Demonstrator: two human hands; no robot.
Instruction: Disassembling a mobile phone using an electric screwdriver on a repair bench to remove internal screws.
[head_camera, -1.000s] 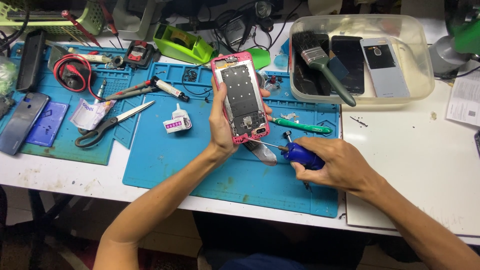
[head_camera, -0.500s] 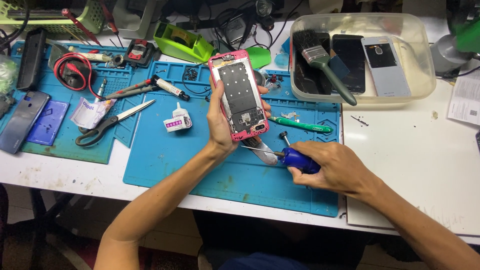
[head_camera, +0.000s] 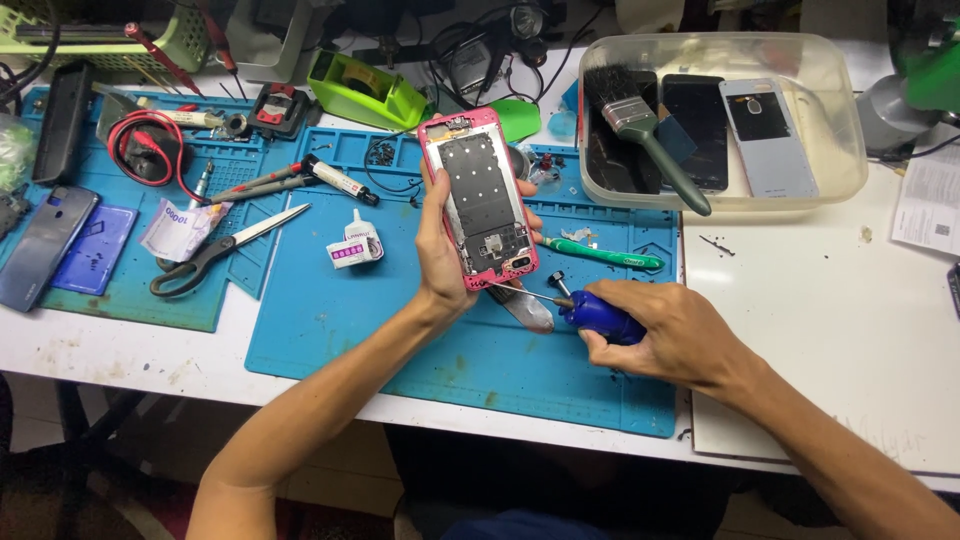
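Left hand (head_camera: 440, 255) is closed around a pink-framed phone (head_camera: 480, 198) with its back removed, held tilted above the blue work mat (head_camera: 420, 340) near the counter's middle. Right hand (head_camera: 672, 332) is wrapped shut on a blue-handled screwdriver (head_camera: 590, 310), its thin shaft laid against the phone's lower edge. A green-handled tool (head_camera: 600, 255) is seen lying on the mat just behind the right hand. A small glue bottle (head_camera: 355, 245) and scissors (head_camera: 215, 250) are placed toward the mat's left side. A clear plastic tub (head_camera: 715, 120) holding a paintbrush (head_camera: 640, 130) and phones is set at the counter's back right; a green tape dispenser (head_camera: 365, 90) sits at the back edge.
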